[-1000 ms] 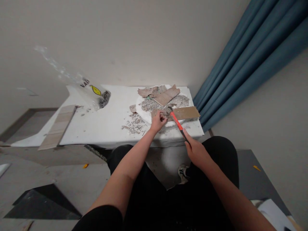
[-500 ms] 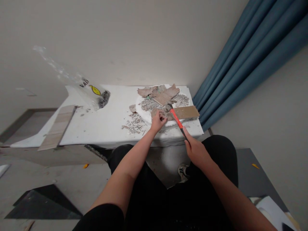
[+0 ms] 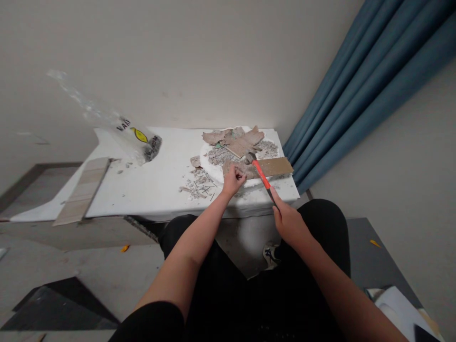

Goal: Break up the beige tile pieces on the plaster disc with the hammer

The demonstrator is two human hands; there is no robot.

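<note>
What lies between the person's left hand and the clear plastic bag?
From the left hand, the head view shows a round white slab, a broken piece, debris, then white cover up to the bag.

Right in the thick of it, the right hand (image 3: 290, 221) gripped the dark end of a red-handled hammer (image 3: 262, 175), metal head up by a tan strip (image 3: 278, 166), contact impossible to call! Over at the strip's left end came the left hand (image 3: 234, 180), fingers bunched, anything between them too small to tell. Under the strip, a white round base (image 3: 206, 164) carried grey rubble (image 3: 219, 156) and broken brown pieces (image 3: 245, 144). Crumbs (image 3: 199, 185) littered the worktop (image 3: 171, 175) alongside; farther left, a clear bag (image 3: 130, 137) with dark contents, then a wood-grained plank (image 3: 83, 190)! Blue curtains (image 3: 338, 85) hung at right.
</note>
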